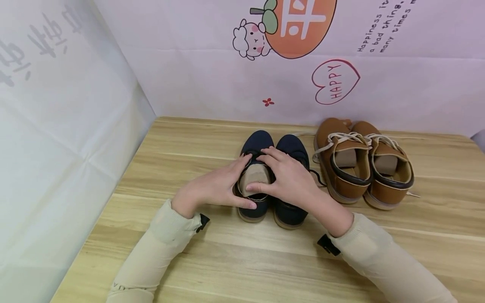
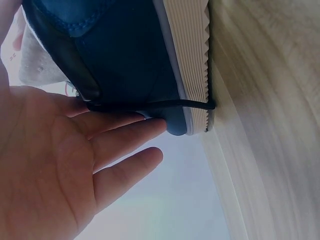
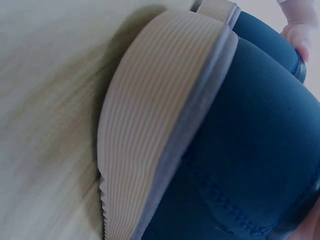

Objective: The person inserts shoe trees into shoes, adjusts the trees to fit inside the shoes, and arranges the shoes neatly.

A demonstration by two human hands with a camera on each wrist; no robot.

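Observation:
Two navy shoes stand side by side on the wooden table, toes away from me: the left navy shoe (image 1: 253, 211) and the right navy shoe (image 1: 289, 216). A beige insert (image 1: 255, 174) fills the opening of the left one. My left hand (image 1: 216, 186) lies along that shoe's outer side, fingers extended, thumb near the heel. In the left wrist view, a black lace (image 2: 150, 105) crosses its side beside my fingers. My right hand (image 1: 291, 179) reaches over the right shoe, fingertips near the left shoe's laces and thumb over the insert. The right shoe's opening is mostly hidden.
A pair of brown shoes (image 1: 347, 185) with pale laces stands to the right, with brown inserts inside. Behind the table (image 1: 235, 261) rises a white printed backdrop (image 1: 212, 88). White cloth (image 1: 68, 139) hangs on the left.

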